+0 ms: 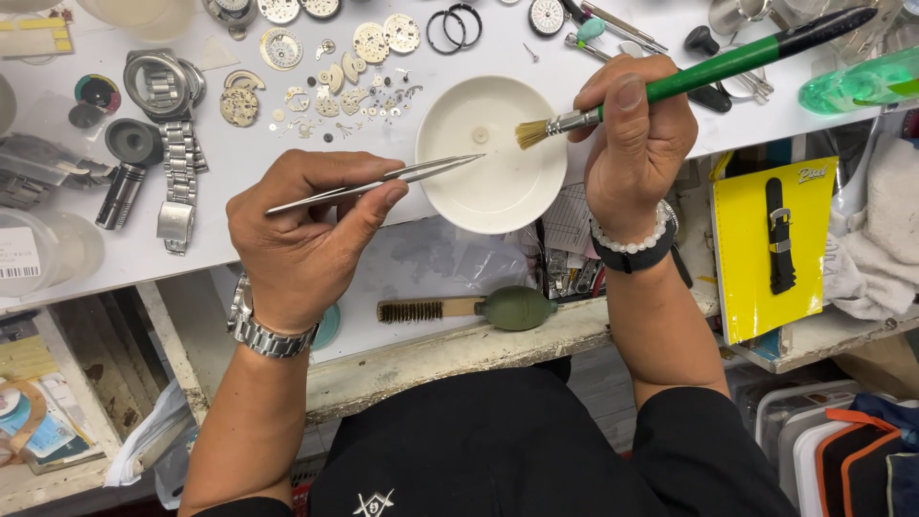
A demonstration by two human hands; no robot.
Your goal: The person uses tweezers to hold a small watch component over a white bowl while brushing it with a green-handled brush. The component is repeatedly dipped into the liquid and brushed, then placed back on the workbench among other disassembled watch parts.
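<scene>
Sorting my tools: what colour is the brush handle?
Green, with a black end, on the brush in the right hand; head view.

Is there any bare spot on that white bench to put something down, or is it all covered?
Bare patches: between the metal watch band and the left hand, and between the white bowl and the watch parts above it. The bench's top edge and left side are crowded with gears, cases and tools.

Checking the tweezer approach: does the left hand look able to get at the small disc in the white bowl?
Probably yes: the left hand holds tweezers whose tips already reach over the white bowl, with nothing between them and the small disc.
</scene>
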